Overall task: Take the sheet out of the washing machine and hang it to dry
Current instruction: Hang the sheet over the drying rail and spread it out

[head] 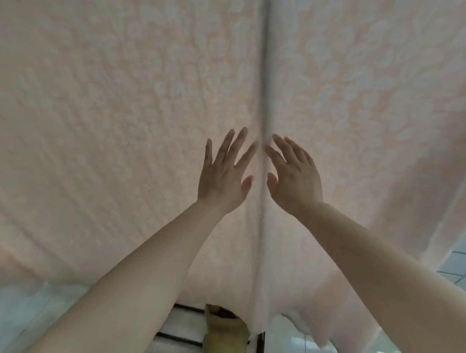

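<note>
Across nearly the whole view hangs the sheet [118, 114]: pale peach-pink cloth w/ a faint lighter blotchy pattern, more visible on the right half. It drapes down in front of the person; what it hangs from is out of frame at the top, so cannot tell the support. A vertical fold [263, 96] runs top to bottom approx. centre, slightly darker than the cloth either side. Fine wrinkles fan diagonally over the left half. Bottom edge is uneven, hanging lowest near centre and rising toward the right side.

Left hand [224, 176]: raised, back of hand to camera, fingers straight and spread, just left of the fold. Right hand [295, 179]: raised likewise, fingers straight and closer together, just right of the fold. Index fingertips of both sit almost at the fold line, hands near each other but apart. Neither hand pinches or grips cloth. Whether palms actually press the sheet or are just short of it: cannot tell. Both forearms bare, reaching up from lower corners.

Below the sheet edge: light tiled floor [464, 263] at right, pale floor at left. A yellowish-tan object [224, 335] at bottom centre, blurred, identity unclear, beside dark thin bars [179, 339].
</note>
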